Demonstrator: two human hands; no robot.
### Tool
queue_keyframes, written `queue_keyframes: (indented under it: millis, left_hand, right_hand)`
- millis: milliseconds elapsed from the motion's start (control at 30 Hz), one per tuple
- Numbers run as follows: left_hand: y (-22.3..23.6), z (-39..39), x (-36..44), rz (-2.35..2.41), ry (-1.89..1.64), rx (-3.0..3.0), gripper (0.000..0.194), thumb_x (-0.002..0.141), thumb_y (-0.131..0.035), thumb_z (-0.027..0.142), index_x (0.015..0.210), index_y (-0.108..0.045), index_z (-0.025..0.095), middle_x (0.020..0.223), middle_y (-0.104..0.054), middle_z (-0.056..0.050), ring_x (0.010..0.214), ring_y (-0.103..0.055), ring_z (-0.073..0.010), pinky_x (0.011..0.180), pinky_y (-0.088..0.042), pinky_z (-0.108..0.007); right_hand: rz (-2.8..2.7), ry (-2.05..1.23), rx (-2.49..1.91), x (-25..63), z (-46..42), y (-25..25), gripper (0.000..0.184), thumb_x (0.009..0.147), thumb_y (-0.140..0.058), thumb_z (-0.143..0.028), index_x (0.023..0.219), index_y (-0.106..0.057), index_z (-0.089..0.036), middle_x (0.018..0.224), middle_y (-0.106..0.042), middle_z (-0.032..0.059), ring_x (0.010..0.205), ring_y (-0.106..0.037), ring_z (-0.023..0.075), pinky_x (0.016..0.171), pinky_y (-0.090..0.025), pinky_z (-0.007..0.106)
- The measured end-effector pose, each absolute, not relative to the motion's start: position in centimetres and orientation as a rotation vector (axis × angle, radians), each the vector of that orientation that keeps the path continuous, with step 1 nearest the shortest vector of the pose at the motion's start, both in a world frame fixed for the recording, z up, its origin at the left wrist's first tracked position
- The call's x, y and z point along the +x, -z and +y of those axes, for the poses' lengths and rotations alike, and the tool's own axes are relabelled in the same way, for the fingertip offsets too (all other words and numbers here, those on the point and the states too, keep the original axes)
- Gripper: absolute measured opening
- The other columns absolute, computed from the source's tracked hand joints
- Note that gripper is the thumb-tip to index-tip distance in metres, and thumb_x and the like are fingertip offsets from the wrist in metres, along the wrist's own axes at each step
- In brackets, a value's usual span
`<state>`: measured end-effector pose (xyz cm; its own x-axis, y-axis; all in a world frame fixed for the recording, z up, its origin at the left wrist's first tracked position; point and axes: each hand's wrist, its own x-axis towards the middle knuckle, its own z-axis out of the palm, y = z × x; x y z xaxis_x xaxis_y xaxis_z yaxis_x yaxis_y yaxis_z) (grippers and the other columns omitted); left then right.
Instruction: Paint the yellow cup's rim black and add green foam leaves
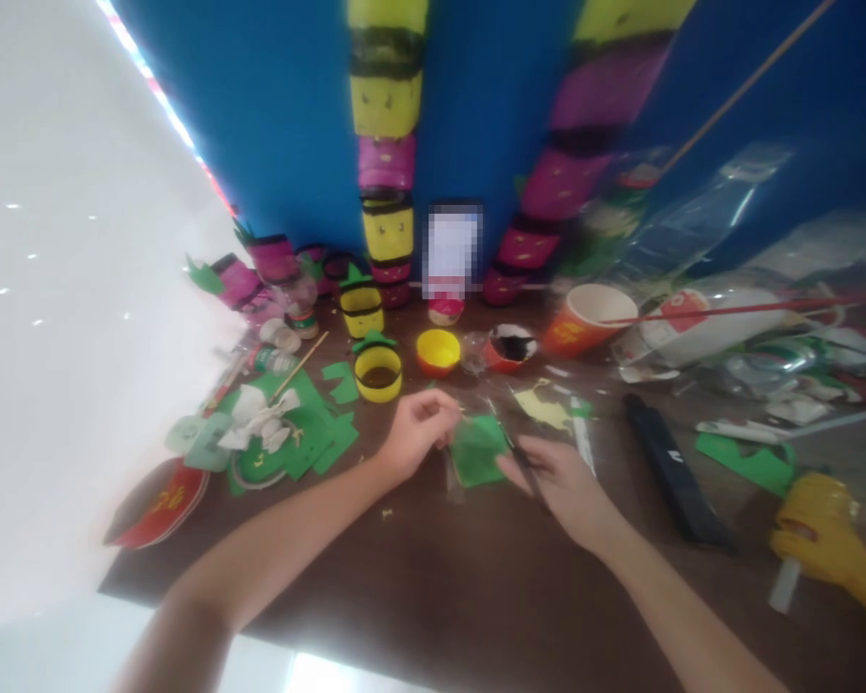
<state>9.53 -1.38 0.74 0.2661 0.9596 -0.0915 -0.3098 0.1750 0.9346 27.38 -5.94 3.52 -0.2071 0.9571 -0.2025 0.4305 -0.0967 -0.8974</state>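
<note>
A small green sheet point(480, 452) is between my two hands, low over the table, its edges blurred. The fingers of my left hand point(424, 430) are pinched together at the sheet's upper left edge. My right hand point(564, 484) is closed round a slim dark tool point(526, 470) with a thin pale tip; blur hides its exact kind. Fingertips of that hand reach the sheet's lower right edge. Beyond them lie a pale yellow scrap point(544, 405) and a white strip point(581, 433). A yellow cup point(438, 352) stands just behind.
Green sheets point(310, 438) and a red bucket point(163, 502) lie left. Yellow banded cups point(377, 373) stand behind my left hand. Right are a black case point(674, 472), a glue gun point(812, 525), a paper cup point(584, 322) and plastic bottles point(703, 217). Stacked painted cups point(386, 101) rise before a blue panel.
</note>
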Motion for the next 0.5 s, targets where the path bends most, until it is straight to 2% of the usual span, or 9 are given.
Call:
queue_keyframes:
  millis: [133,500]
  left_hand:
    - [-0.76,-1.33,9.58,0.840,-1.076,0.979,0.016,0.065,-0.064,0.028,0.064,-0.056,0.015,0.044,-0.046,0.007,0.039,-0.040,-0.0042,0.039,-0.029,-0.017]
    - [-0.71,-1.37,9.48,0.852,-1.068,1.004,0.018,0.068,-0.065,0.031,0.065,-0.056,0.015,0.046,-0.047,0.006,0.040,-0.041,-0.0044,0.040,-0.030,-0.017]
  right_hand:
    - [-1.657,-1.121,-1.557,27.52,-5.94,-2.83,0.033,0.067,-0.065,-0.049,0.067,-0.052,-0.018,0.058,-0.051,-0.0012,0.056,-0.045,0.0125,0.049,-0.035,0.022]
    - [-1.787,-1.322,-1.541,27.67,-6.17,-3.15,0.039,0.066,-0.063,-0.053,0.057,-0.057,-0.015,0.050,-0.042,-0.0036,0.050,-0.038,0.0101,0.044,-0.027,0.021]
